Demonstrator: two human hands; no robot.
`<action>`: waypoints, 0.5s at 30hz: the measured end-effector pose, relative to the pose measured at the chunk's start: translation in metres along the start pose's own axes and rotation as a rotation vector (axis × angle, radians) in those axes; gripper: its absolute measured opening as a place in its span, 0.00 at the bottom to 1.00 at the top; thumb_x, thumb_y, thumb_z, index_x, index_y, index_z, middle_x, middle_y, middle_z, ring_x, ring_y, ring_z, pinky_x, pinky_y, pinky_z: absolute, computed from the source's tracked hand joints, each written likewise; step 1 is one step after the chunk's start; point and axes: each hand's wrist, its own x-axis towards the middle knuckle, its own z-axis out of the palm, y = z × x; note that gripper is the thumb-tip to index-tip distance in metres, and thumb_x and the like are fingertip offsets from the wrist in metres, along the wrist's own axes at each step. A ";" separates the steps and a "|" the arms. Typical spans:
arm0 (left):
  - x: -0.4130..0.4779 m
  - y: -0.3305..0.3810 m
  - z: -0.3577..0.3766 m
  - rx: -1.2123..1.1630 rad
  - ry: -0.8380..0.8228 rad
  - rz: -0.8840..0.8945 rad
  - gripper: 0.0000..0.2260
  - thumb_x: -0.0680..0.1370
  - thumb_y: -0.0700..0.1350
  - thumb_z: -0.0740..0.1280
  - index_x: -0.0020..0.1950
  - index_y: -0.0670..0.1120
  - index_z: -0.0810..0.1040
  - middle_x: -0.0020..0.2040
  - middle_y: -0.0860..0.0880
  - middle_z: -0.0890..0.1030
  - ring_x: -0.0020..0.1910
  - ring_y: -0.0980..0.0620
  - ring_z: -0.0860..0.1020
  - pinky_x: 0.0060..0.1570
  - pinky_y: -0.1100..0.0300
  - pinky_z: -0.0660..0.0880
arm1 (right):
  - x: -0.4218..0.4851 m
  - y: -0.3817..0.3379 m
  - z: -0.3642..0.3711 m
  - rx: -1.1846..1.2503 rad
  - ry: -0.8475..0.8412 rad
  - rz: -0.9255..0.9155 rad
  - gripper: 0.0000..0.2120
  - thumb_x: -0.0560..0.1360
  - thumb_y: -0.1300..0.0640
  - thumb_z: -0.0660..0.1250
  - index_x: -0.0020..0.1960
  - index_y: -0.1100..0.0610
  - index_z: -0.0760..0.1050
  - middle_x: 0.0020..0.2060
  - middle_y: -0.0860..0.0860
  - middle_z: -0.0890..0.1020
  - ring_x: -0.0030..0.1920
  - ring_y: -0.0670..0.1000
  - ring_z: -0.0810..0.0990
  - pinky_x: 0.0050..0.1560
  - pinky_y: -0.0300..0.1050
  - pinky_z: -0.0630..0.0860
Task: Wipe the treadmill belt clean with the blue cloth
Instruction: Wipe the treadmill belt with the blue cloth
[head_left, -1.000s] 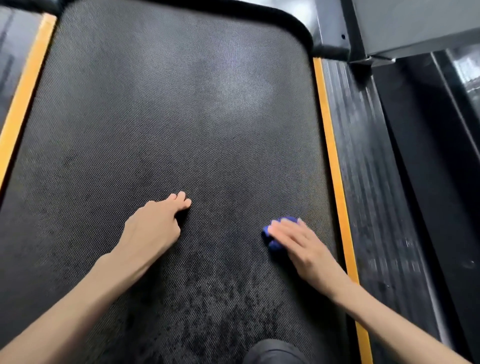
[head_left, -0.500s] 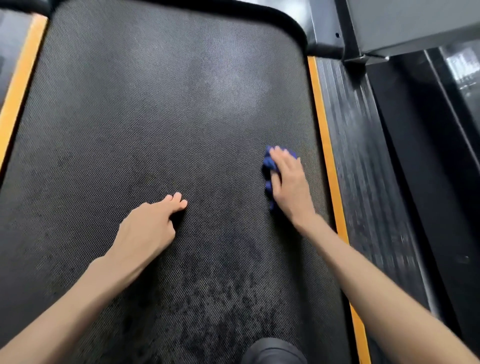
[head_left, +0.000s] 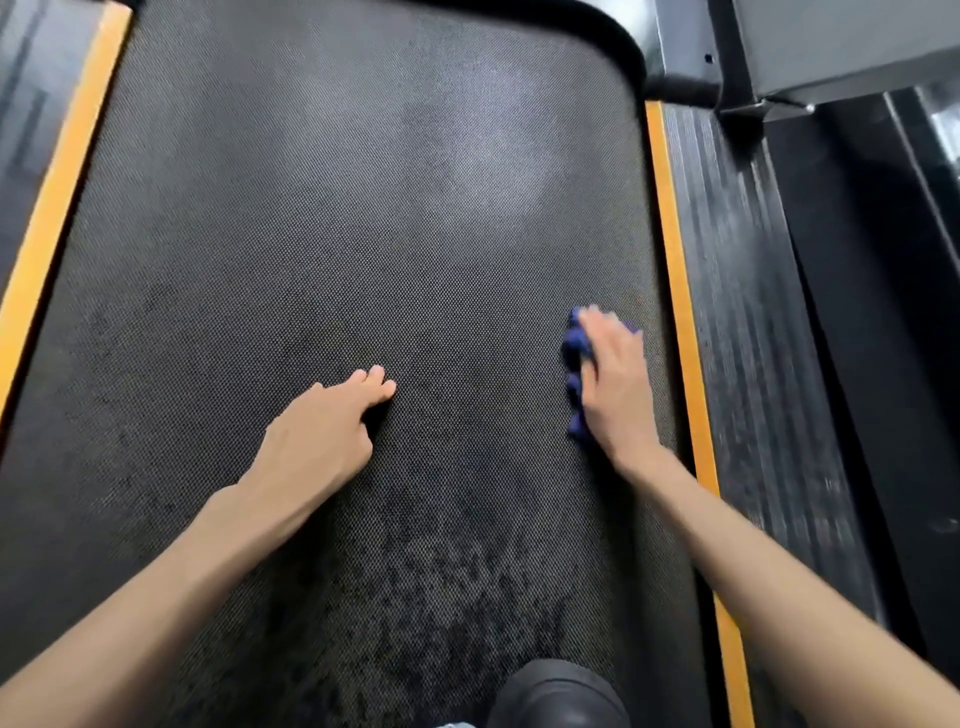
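Head view: your right hand (head_left: 615, 384) lies flat, fingers out fairly straight, palm pressing the blue cloth (head_left: 574, 345) onto the treadmill belt (head_left: 363, 208). It's a press, not a pinch; the fingertips are blurred, so I can't give finer detail. The cloth is bunched under the palm and shows only along the thumb side and just past the fingertips. Its long axis runs along the belt, same as the hand.

The hand sits near the belt's right edge, just beside the orange strip (head_left: 675, 260) and apart from it.

Your left hand (head_left: 322, 431) is braced mid-belt with fingers curled under. It holds nothing and sits well apart from the cloth.

The relation that matters: the dark speckled patch (head_left: 441, 571) lies toward you and to the left of the cloth hand, between your forearms, short of the shoe (head_left: 558, 693). My read is that the right edge lane is in hand, and the next pass wants the cloth pulled back and inward. The right hand should do it, since it already has the cloth.
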 end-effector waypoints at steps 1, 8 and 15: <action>0.001 -0.001 0.002 -0.004 -0.003 0.009 0.28 0.76 0.34 0.54 0.73 0.54 0.61 0.75 0.58 0.56 0.74 0.54 0.57 0.71 0.60 0.48 | 0.031 0.003 0.002 0.024 0.048 0.076 0.22 0.74 0.62 0.56 0.68 0.59 0.70 0.67 0.57 0.72 0.70 0.57 0.65 0.72 0.54 0.53; 0.006 -0.015 0.010 -0.054 -0.015 0.054 0.29 0.74 0.32 0.54 0.73 0.53 0.63 0.74 0.58 0.58 0.74 0.56 0.57 0.73 0.57 0.49 | 0.085 -0.009 0.011 -0.018 0.159 0.244 0.23 0.75 0.59 0.57 0.70 0.61 0.66 0.69 0.57 0.68 0.72 0.57 0.62 0.72 0.56 0.51; 0.010 -0.019 0.013 -0.084 -0.003 0.092 0.29 0.74 0.32 0.54 0.73 0.52 0.62 0.74 0.58 0.58 0.73 0.61 0.54 0.72 0.58 0.49 | -0.098 -0.017 -0.006 -0.024 0.055 0.212 0.30 0.75 0.50 0.52 0.75 0.61 0.57 0.74 0.54 0.59 0.76 0.53 0.51 0.74 0.53 0.49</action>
